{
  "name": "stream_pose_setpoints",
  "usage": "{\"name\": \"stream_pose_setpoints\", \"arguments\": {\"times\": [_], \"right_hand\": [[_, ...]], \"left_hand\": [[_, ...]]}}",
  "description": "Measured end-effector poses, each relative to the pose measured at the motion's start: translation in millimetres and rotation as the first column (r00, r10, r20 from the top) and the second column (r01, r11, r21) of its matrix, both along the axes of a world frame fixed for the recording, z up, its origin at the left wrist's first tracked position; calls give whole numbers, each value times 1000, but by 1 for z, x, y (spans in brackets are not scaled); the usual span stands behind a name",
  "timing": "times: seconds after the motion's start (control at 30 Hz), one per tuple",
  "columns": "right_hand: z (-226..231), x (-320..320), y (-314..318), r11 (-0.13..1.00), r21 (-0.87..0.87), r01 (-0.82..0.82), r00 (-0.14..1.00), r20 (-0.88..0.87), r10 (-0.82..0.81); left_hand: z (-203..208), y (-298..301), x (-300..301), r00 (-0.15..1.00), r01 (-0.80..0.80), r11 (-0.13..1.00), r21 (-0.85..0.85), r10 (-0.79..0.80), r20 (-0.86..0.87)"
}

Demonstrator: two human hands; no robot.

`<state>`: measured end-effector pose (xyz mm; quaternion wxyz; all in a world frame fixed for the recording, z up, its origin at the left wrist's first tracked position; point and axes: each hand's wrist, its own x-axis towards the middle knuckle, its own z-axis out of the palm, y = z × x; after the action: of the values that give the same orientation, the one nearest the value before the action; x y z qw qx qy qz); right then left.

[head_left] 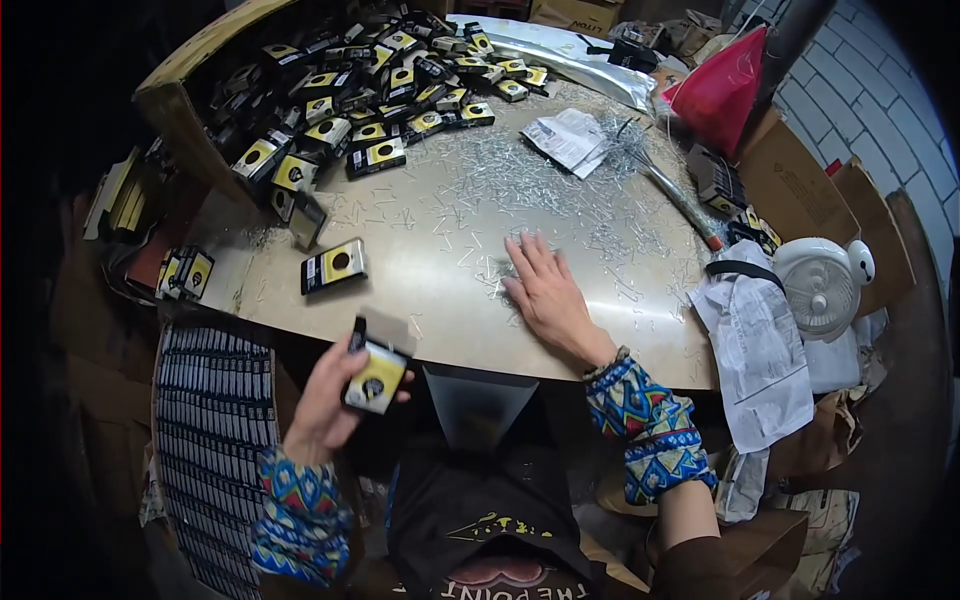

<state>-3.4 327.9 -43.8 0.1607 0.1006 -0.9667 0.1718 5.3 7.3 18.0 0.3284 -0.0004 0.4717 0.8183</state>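
In front of the table's near edge, my left hand (325,402) is closed around a small yellow and black cardboard box (376,382). A flap stands up at the box's top end, so that end looks unclosed. My right hand (550,305) lies palm down on the metal tabletop (420,300), its fingers outstretched and touching or near some small silvery nail-like pieces (490,272). Many more such pieces (500,175) spread over the far middle and right of the table. Between my left hand and the big heap stands another yellow and black box (335,268).
Many similar boxes (400,80) are heaped at the back left beside a wooden board (185,130). A carton of packed boxes (215,400) sits at lower left. Folded papers (568,140), a brush-like tool (680,200), a white fan (818,288) and a pink bag (722,88) are rightward.
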Motion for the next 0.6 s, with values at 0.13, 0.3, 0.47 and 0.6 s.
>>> {"name": "stream_pose_setpoints", "arguments": {"times": [0.13, 0.3, 0.47, 0.6], "right_hand": [[-3, -11, 15, 891, -451, -44, 972, 185, 141], [0, -19, -24, 994, -101, -45, 999, 13, 47], [-13, 14, -87, 1000, 7, -7, 999, -36, 7], [-5, 56, -112, 999, 21, 34, 999, 14, -35]], "left_hand": [[-65, -36, 49, 984, -146, 984, -101, 155, 91], [-158, -40, 96, 988, -22, 903, -430, 86, 128], [-172, 2, 122, 941, 338, 829, -446, -300, 155], [-139, 28, 126, 942, 261, 891, -372, -151, 298]]}}
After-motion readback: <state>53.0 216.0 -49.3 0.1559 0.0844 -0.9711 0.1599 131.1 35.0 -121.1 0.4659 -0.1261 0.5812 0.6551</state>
